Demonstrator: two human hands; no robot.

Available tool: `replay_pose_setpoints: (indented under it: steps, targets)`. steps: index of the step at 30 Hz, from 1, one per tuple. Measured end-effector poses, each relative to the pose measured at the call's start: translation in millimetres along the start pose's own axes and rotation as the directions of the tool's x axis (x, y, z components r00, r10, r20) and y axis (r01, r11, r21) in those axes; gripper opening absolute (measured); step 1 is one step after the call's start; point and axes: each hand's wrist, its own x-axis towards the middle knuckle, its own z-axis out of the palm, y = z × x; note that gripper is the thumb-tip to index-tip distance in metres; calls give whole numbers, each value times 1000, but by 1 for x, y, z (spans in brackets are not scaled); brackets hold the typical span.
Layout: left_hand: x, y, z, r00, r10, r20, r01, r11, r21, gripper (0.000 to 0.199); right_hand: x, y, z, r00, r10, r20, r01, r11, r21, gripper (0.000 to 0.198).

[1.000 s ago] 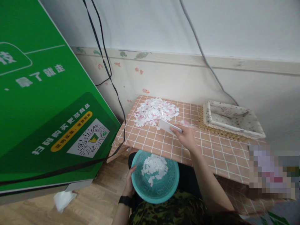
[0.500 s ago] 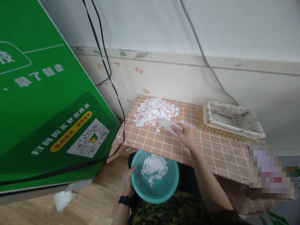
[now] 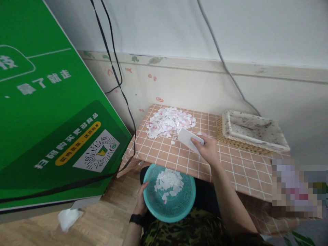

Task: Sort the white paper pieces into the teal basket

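A thin white rectangular plate [image 3: 189,139] is gripped in my right hand [image 3: 208,147], with the thumb on top. Its exact kind I cannot make out. The far end tilts towards a heap of torn white and pinkish paper scraps [image 3: 167,120] on the table, and one loose scrap [image 3: 173,142] lies near it. My left hand [image 3: 142,197] grips the left rim of a teal plastic colander [image 3: 186,208], which sits over my lap below the table edge. White paper scraps [image 3: 169,182] lie inside the colander.
The table has a brown checked cloth [image 3: 164,150]. A wicker basket with a cloth lining [image 3: 252,136] stands at the back right. A green printed panel [image 3: 64,112] rises on the left, with black cables [image 3: 120,82] beside it. White plastic [image 3: 69,218] lies on the floor.
My right hand has moved slightly right, away from the heap, with the white plate. My left hand and the colander stay put.
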Motion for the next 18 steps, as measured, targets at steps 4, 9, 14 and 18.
replay_pose_setpoints:
  steps: [4,9,14,18]
  targets:
    - [1,1,-2,997,-16,71,14,1000,28,16,4,-2,5,1000,-27,15,26,999,29,35]
    - [0,1,-2,998,-31,51,30,999,20,17,5,-5,8,999,-19,28,17,999,44,35]
    - [0,1,-2,998,-13,67,11,1000,28,20,3,-7,9,1000,-12,24,10,999,51,32]
    - [1,1,-3,996,-17,85,13,999,48,17,4,-10,10,998,8,57,-14,995,102,33]
